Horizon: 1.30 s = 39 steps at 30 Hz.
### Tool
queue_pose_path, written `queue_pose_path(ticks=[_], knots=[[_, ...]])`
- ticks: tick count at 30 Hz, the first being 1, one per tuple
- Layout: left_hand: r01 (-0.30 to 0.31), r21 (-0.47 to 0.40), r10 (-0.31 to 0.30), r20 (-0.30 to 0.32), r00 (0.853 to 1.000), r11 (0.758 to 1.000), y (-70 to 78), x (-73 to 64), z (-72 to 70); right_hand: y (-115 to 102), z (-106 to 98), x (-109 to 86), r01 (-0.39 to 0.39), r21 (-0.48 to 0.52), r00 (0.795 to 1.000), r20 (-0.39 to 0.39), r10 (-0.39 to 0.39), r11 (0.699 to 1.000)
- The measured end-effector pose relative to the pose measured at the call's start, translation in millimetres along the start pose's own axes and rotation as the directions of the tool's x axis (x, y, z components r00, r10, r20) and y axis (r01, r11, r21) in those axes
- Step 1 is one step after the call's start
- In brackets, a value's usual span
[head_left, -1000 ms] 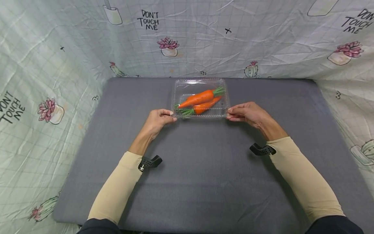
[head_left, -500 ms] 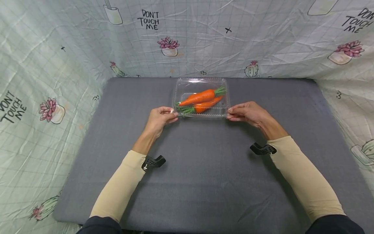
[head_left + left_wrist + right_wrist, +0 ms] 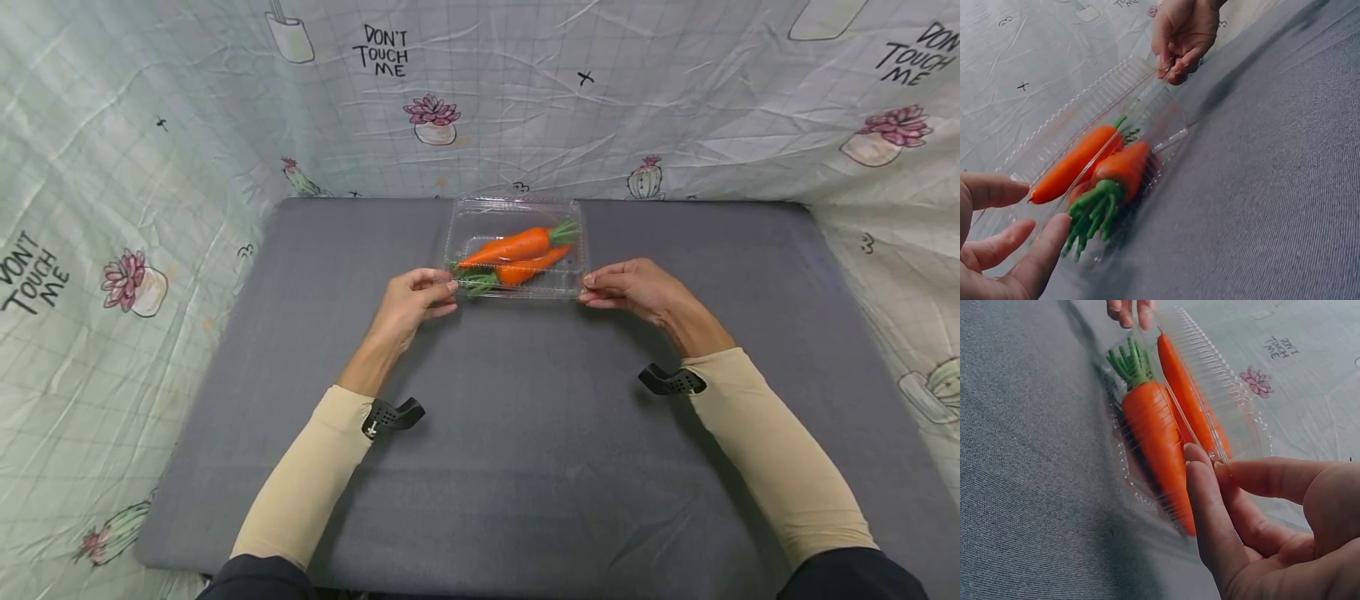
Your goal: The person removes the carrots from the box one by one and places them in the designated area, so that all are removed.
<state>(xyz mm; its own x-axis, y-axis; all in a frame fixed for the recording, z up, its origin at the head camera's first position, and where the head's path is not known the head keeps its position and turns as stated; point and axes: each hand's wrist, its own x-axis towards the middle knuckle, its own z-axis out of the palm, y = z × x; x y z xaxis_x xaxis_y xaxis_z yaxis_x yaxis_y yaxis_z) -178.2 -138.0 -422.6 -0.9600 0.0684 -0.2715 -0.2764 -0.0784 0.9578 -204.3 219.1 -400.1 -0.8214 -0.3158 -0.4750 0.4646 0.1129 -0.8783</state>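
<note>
A clear plastic clamshell box (image 3: 517, 293) rests near the far edge of the grey table, with two carrots inside. The upper carrot (image 3: 513, 247) points its green top right; the lower carrot (image 3: 525, 271) has its leaves toward the left. At the near left corner is my left hand (image 3: 408, 304), its thumb and fingers spaced apart beside the plastic in the left wrist view; contact there is hard to tell. My right hand (image 3: 637, 287) pinches the rim at the near right corner between thumb and fingers, seen closely in the right wrist view.
Grey cloth covers the table (image 3: 517, 433). A printed curtain (image 3: 525, 108) hangs right behind the box and along both sides. Black wrist cameras sit under both forearms, close above the cloth.
The box has shifted slightly away from me, and its front lid rim sits a little higher. My left hand has moved slightly forward and right, its fingers parting. The right hand barely moves.
</note>
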Motion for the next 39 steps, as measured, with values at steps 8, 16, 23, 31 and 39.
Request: queue_pose_path(ticks=[8,16,23,31,39], knots=[[-0.015,0.021,0.015,0.018,1.000,1.000,3.6,-4.2,-9.7,1.4,-3.3,-1.0,-0.005,-0.002,1.000,0.016,0.005,1.000],[0.015,0.047,-0.015,0.003,1.000,0.999,2.0,-4.3,-13.1,0.9,-1.9,-0.2,0.005,-0.029,0.999,0.033,-0.004,1.000],[0.022,0.038,-0.022,0.000,1.000,0.999,2.2,-4.8,-12.8,0.0,-0.8,0.2,0.017,-0.032,1.000,0.013,-0.016,0.999],[0.039,0.064,-0.041,0.018,0.999,0.997,3.7,-5.0,-13.4,-1.4,-0.1,0.5,0.022,-0.035,1.000,-0.003,-0.022,0.999],[0.055,0.086,-0.057,0.026,0.998,0.995,5.4,-4.1,-14.0,-0.9,-0.7,1.0,0.028,-0.038,0.999,-0.015,-0.029,0.999]])
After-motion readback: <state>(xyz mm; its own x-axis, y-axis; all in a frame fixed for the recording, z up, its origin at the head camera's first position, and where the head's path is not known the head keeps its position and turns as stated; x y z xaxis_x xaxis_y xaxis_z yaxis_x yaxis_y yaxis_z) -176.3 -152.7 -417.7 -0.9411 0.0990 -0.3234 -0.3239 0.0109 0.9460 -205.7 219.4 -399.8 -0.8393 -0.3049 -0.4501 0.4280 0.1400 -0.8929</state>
